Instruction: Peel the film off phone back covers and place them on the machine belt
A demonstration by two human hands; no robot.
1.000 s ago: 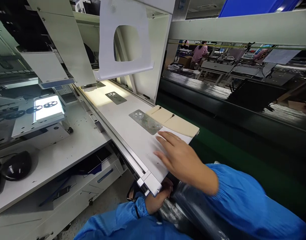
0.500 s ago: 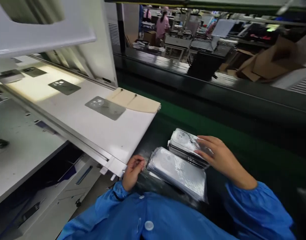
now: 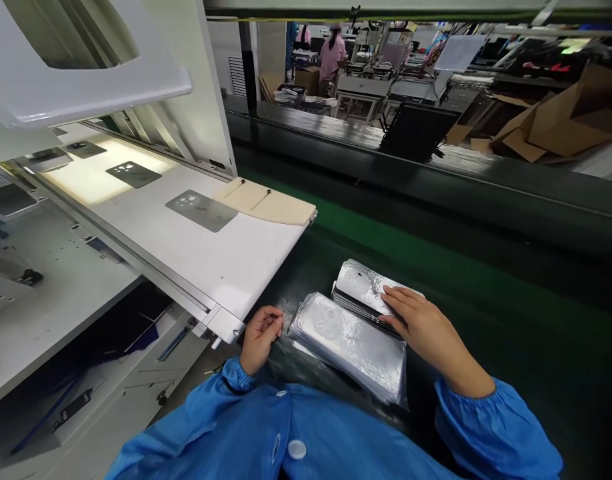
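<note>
Right of white belt: my right hand open, flat on plate stack. My left hand loosely curled, empty, at belt corner. Few plates on belt; reckon most of stack left.

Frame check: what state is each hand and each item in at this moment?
Far stack: lying flat, right hand on top.
Right hand: open, palm down, fingers spread on far stack.
Wrapped stack: in shiny film, lying flat against far stack.
Left hand: fingers curled at wrapped stack's corner; grip unclear.
Plates: flat on belt, in a row, untouched.
</note>
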